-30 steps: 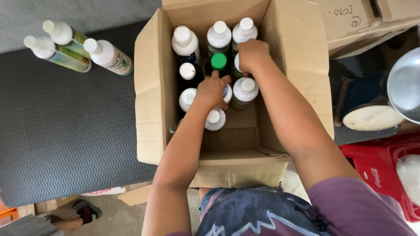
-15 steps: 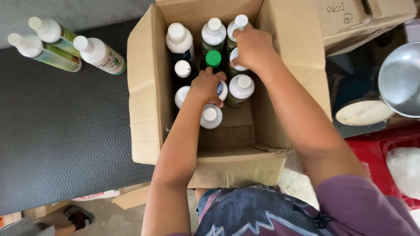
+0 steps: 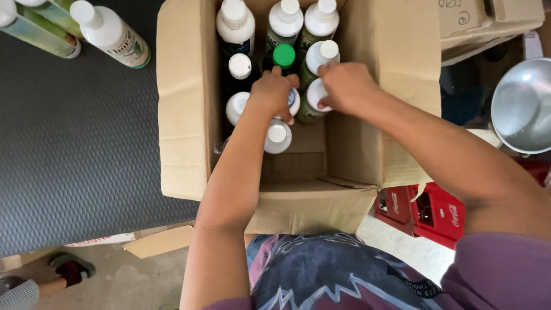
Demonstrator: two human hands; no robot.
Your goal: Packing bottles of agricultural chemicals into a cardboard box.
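Nearest the camera, at 6 o'clock: patterned dark shirt (image 3: 321, 275) with purple sleeve (image 3: 505, 270) at 4 o'clock.

At 7 o'clock, low on the floor: sandalled foot (image 3: 69, 270) of another person.

At 4 o'clock, beside the box: red crate (image 3: 425, 212).

Centre: open cardboard box (image 3: 183, 115), flaps up, resting partly on dark ribbed mat (image 3: 74, 155) spreading toward 9 o'clock.

Inside box, just above centre: left hand (image 3: 274, 90), fingers curled down over a white-capped bottle (image 3: 293, 102), index tip touching green-capped bottle (image 3: 283, 56); grip closed or not — cannot tell. Just below it, loose white-capped bottle (image 3: 277, 135).

At 1 o'clock from centre: right hand (image 3: 347, 86), fingers bent narrow around top of white-capped green bottle (image 3: 314, 103).

Farther in box, toward 12 o'clock: back row of white-capped bottles (image 3: 285, 17), upright, touching one another.

At 10–11 o'clock, on mat: three bottles lying flat (image 3: 112, 35).

At 2–3 o'clock: metal bowl (image 3: 522, 106); second cardboard box (image 3: 488, 20) behind it.
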